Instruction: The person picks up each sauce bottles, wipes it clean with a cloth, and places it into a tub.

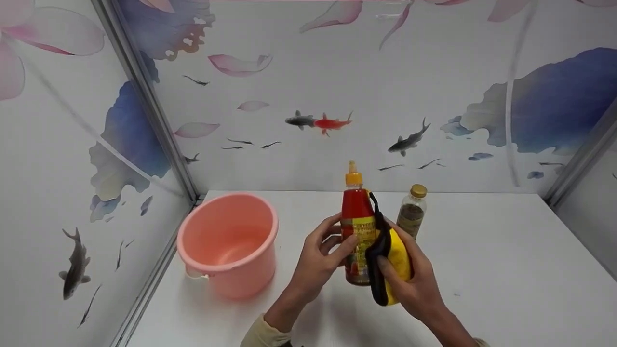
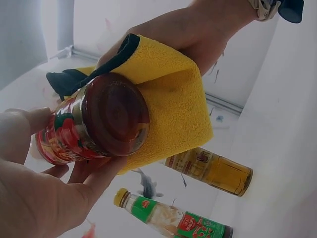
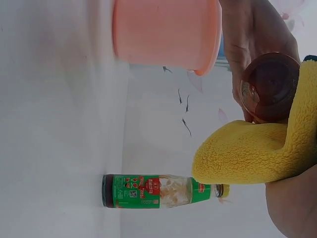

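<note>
My left hand [image 1: 318, 260] grips a squeeze bottle of red sauce [image 1: 355, 202], upright, with a yellow nozzle cap and a yellow label. In my right hand [image 1: 417, 277] is a folded yellow cloth [image 1: 399, 255] with a black border, held against the bottle's right side. The left wrist view shows the sauce bottle's round base [image 2: 119, 116] from below, with the cloth [image 2: 173, 104] spread along it. From the right wrist, the cloth [image 3: 247, 153] lies right at the bottle's base [image 3: 270, 89]. My right fingertips are hidden behind the cloth.
A pink bucket [image 1: 226, 279] stands on the white table [image 1: 501, 270] at left. Behind my right hand is a gold-capped glass bottle [image 1: 412, 214]. The left wrist view shows a green-labelled bottle [image 2: 200, 225] and a bottle of amber liquid [image 2: 228, 173]. Printed panels enclose the table.
</note>
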Motion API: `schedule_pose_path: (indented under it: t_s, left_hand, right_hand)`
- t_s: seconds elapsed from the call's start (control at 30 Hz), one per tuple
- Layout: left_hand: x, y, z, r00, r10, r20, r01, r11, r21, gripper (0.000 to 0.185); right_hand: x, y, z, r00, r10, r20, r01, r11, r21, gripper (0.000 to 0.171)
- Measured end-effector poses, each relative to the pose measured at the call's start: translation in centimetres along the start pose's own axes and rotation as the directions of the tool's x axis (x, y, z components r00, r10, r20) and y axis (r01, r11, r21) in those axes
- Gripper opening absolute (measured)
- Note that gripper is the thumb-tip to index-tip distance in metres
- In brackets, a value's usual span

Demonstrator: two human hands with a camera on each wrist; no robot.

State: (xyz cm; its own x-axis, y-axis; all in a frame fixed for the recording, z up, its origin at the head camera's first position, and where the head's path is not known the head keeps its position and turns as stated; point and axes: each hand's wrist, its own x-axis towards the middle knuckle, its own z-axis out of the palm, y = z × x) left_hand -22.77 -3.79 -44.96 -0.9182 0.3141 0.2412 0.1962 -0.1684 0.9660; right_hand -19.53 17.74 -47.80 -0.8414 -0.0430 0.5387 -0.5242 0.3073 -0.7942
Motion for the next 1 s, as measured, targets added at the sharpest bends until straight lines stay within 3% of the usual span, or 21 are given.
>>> schedule_pose_path:
  t_s: [0.37,0.53,1.0]
  left_hand:
    - [0.06,0.18,-0.35,0.985,-0.124,0.121,0.128,0.991,-0.026,0.053]
    - [-0.04,0.32,-0.38,0.977,-0.163,0.137,0.168,0.985,-0.028,0.058]
    - [-0.09,0.38,-0.33,0.957,-0.198,0.210,0.201,0.980,0.007,0.051]
  right_hand:
    - [0.17,0.41,-0.39,0.998,-0.056,0.009,0.056,0.998,-0.006,0.075]
    - [0.19,0.34,-0.48,0.999,-0.041,0.006,0.041,0.999,0.007,0.076]
    - [0.32,0.52,-0.76,0.999,-0.036,-0.037,0.035,0.999,-0.028,0.076]
